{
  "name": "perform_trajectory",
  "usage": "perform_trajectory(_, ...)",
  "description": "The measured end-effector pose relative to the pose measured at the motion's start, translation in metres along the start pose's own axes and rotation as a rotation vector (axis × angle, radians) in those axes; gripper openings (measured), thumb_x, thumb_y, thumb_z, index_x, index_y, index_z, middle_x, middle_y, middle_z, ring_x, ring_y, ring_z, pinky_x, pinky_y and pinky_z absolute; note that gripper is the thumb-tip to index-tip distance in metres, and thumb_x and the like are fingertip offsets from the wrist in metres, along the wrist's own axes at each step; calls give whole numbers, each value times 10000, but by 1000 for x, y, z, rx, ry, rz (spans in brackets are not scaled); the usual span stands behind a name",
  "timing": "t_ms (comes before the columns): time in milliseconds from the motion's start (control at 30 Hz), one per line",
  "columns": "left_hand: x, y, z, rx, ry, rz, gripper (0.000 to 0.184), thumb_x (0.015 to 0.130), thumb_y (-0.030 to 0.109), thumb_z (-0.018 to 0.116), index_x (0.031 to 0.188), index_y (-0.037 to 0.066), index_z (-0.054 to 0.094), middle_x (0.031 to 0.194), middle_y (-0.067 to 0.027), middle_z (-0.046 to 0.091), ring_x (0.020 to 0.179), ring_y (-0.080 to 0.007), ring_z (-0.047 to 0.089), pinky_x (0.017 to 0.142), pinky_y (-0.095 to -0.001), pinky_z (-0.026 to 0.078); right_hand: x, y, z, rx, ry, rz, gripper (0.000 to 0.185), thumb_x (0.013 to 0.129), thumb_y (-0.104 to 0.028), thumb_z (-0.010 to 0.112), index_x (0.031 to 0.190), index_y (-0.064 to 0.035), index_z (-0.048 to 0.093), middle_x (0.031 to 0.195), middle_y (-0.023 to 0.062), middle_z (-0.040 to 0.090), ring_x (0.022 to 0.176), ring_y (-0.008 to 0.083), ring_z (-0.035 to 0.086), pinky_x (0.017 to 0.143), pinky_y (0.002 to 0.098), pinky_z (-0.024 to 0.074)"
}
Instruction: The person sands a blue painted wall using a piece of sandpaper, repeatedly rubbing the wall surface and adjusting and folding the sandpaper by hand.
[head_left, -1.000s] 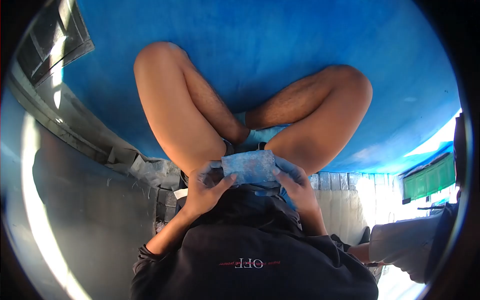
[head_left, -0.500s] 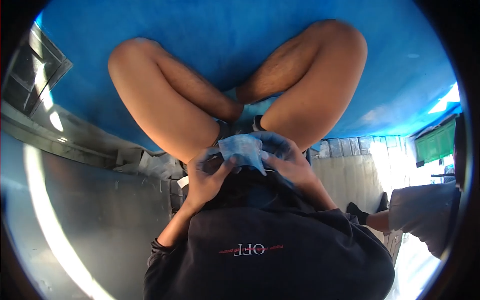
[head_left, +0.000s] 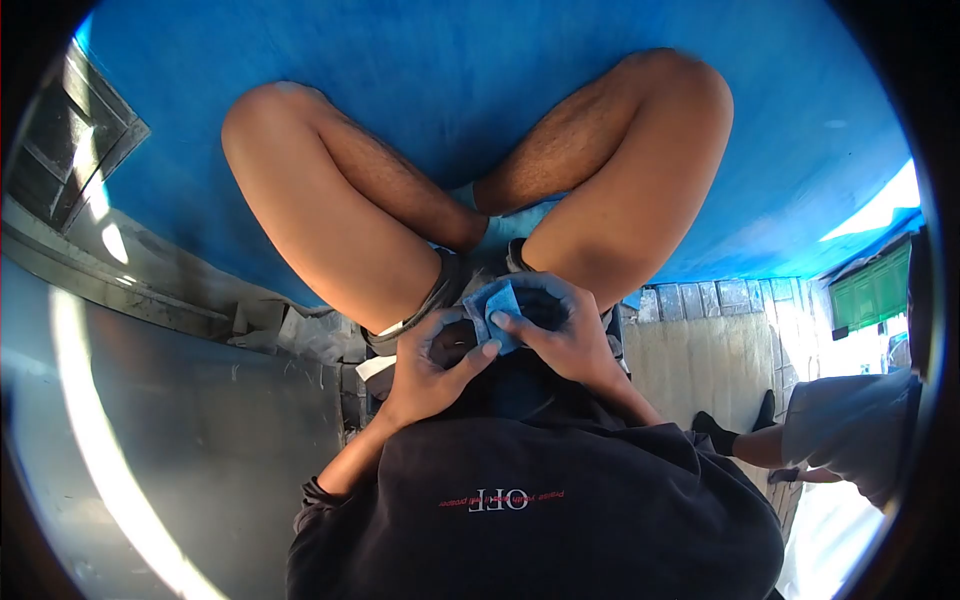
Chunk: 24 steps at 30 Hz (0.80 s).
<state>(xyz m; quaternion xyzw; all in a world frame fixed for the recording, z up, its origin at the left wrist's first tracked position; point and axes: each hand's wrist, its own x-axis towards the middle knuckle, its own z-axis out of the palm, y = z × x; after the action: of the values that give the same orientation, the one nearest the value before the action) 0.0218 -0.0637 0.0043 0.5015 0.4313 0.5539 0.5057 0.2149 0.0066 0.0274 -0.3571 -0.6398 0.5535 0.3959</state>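
A small folded blue sheet (head_left: 497, 318), its kind unclear, is held in front of my lap. My right hand (head_left: 568, 325) is closed on it, the thumb pressed flat on its face and the fingers curled behind. At its lower left edge, my left hand (head_left: 432, 362) pinches it with the thumb, and the other fingers bend round behind. Greyish-blue dust coats the fingers of both hands. The back of the sheet and some fingertips are hidden.
My bent legs (head_left: 320, 215) are crossed before a blue surface (head_left: 430, 60). A grey panel (head_left: 230, 440) lies to the left, beside crumpled plastic (head_left: 318, 335). At right, another person's leg (head_left: 762, 446) stands near a green panel (head_left: 872, 292).
The blue sheet was spread wider between both hands and is now folded smaller. My right thumb has moved onto its face. Another person's hand now shows at the right.
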Motion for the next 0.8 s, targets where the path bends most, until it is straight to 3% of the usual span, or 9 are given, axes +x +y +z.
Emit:
perform_trajectory(167, 4, -5, -3, -17, 24, 10, 452, 932, 79, 760, 1296, -63, 533, 1170, -151, 664, 1052, -186, 674, 942, -327, 563, 0, -4, -4, -229, -60, -108, 308, 879, -74, 769, 1160, 34, 703, 948, 152, 748, 925, 178, 725, 859, 328, 554)
perform_trajectory(267, 6, -4, -9, -95, 23, 55, 473, 920, 75, 772, 1305, -44, 526, 1196, -149, 642, 1061, -186, 670, 923, -325, 569, -1, 1, -5, -272, -162, -206, 361, 891, -49, 732, 1240, 19, 676, 1048, 194, 730, 952, 290, 732, 869, 378, 550)
perform_trajectory(333, 4, 0, -13, 100, 5, 37, 472, 910, 68, 778, 1302, -35, 536, 1178, -145, 653, 1039, -183, 673, 902, -322, 574, -2, -2, -4, -394, -235, -338, 430, 895, -44, 716, 1315, 7, 636, 1179, 227, 688, 1038, 387, 694, 893, 422, 543)
perform_trajectory(367, 4, 6, -14, 284, 9, 58, 474, 903, 59, 780, 1298, -36, 537, 1170, -136, 657, 1032, -183, 675, 888, -321, 578, -4, -4, -4, -416, -204, -322, 430, 895, -44, 716, 1315, 7, 636, 1179, 227, 688, 1038, 387, 694, 893, 422, 543)
perform_trajectory(433, 4, 1, -15, 208, 83, 74, 437, 900, 57, 778, 1273, -41, 572, 1137, -126, 677, 1026, -163, 671, 882, -305, 564, -6, -6, -1, -337, -237, -361, 452, 907, -52, 709, 1345, 1, 610, 1260, 238, 647, 1105, 419, 655, 921, 445, 540)
perform_trajectory(567, 3, -4, -23, 230, 100, -12, 369, 920, 69, 753, 1242, -50, 618, 1103, -122, 696, 1024, -140, 662, 872, -283, 544, -5, -8, 3, -187, -185, -354, 456, 892, -82, 743, 1324, -2, 621, 1237, 232, 664, 1118, 399, 665, 937, 434, 536)
perform_trajectory(633, 4, -8, -21, 288, 152, 108, 300, 947, 84, 715, 1205, -58, 658, 1086, -108, 707, 1010, -127, 659, 874, -271, 529, -7, -9, 1, -106, -150, -300, 479, 862, -114, 789, 1300, -5, 631, 1207, 219, 682, 1106, 373, 681, 936, 423, 534)
perform_trajectory(667, 3, -6, -18, 308, 177, 89, 283, 961, 97, 696, 1200, -54, 668, 1048, -84, 703, 920, -110, 651, 801, -239, 523, -6, -7, -1, -118, -166, -329, 520, 847, -145, 823, 1310, 0, 633, 1213, 185, 691, 1132, 281, 685, 960, 394, 535)
perform_trajectory(800, 2, -1, -15, 259, 249, 8, 233, 995, 104, 655, 1188, -27, 665, 901, -21, 656, 673, -46, 531, 557, -187, 390, -9, -7, -4, -161, -108, -335, 504, 843, -158, 830, 1281, 5, 644, 1177, 193, 703, 1113, 289, 699, 937, 387, 541)
